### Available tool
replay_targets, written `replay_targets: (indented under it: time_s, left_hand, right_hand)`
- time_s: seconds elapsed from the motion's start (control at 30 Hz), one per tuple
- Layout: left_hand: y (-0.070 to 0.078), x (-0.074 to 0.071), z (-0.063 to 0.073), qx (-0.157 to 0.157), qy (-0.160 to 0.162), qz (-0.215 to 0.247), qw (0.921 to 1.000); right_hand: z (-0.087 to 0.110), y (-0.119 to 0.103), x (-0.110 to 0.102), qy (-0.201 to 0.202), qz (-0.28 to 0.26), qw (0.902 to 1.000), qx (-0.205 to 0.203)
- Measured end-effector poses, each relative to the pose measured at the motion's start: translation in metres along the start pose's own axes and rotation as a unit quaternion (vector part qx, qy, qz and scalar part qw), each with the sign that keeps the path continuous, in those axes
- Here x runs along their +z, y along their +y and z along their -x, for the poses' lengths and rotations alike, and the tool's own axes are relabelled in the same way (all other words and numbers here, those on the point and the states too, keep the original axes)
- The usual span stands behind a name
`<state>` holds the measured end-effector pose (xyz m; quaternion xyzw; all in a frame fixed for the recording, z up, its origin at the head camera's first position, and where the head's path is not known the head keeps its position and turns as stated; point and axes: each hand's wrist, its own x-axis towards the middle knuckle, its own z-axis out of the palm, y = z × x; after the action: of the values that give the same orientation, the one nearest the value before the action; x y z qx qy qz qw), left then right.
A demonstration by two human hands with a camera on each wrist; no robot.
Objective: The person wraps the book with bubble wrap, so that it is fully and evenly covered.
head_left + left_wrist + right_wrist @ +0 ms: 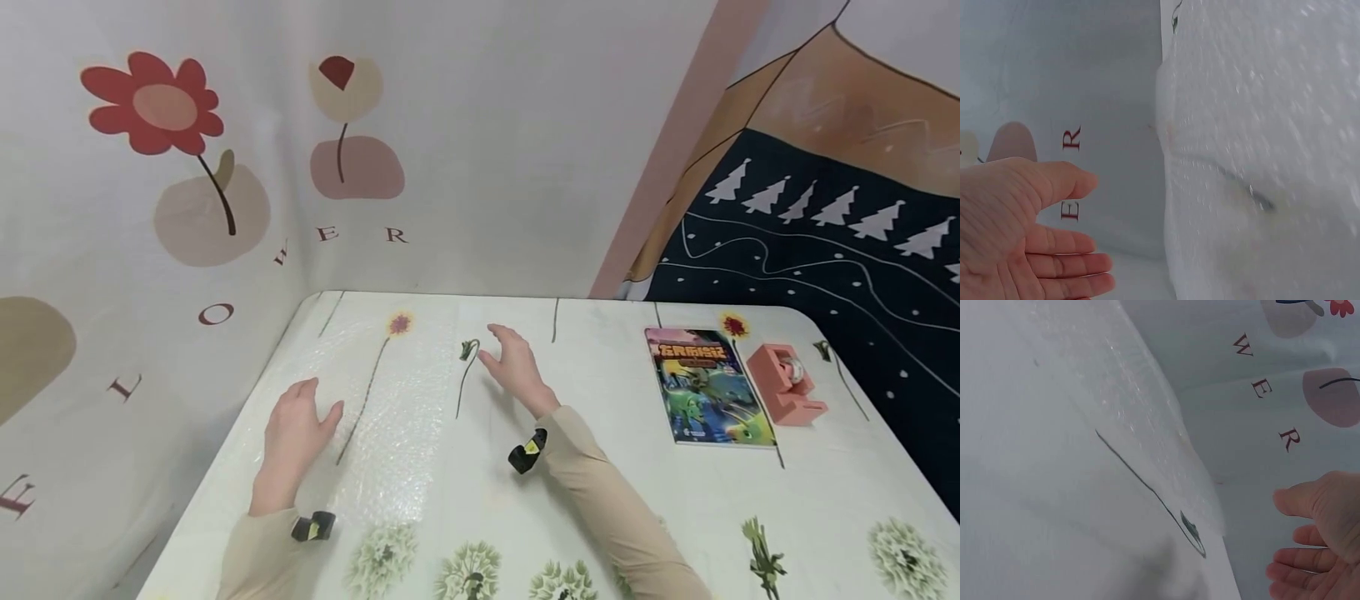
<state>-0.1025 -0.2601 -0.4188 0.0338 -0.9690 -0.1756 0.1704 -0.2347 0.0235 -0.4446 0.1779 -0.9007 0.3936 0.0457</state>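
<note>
A sheet of clear bubble wrap (408, 417) lies flat on the flower-printed tabletop, and the printed stems show through it. My left hand (292, 437) is over its left side, thumb apart from the fingers and nothing held. Beyond the sheet's right edge my right hand (517, 371) hovers above the tabletop, also holding nothing. In the left wrist view the bubble wrap (1272, 112) fills the right half, with the left hand (1035, 231) in the lower left corner. The right wrist view has the bubble wrap (1129, 381) at upper middle and the right hand (1319, 540) at lower right.
To the right lies a colourful book (708, 387) with a cartoon cover. Beside it stands a pink tape dispenser (783, 387) with a roll of tape. A printed curtain (487, 167) hangs behind the table, and a dark curtain with white trees (817, 250) at right.
</note>
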Motion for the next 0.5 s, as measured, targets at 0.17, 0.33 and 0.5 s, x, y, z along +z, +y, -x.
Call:
replay_targets:
  time_s: [0.17,0.33,0.5]
  left_hand:
    - [-0.014,-0.013,0.014,-0.043,-0.021,-0.009,0.9988]
    - [-0.027,-0.022,0.027,-0.09,-0.036,-0.021,0.9951]
    - [-0.039,-0.026,0.037,-0.123,-0.052,-0.027,0.9907]
  right_hand:
    - [-0.006,-0.006,0.016,-0.023,-0.029,0.9991,0.018]
    - [-0.013,-0.013,0.03,-0.039,-0.06,0.9968,0.034]
    - [-0.019,-0.016,0.041,-0.05,-0.094,0.9929,0.054]
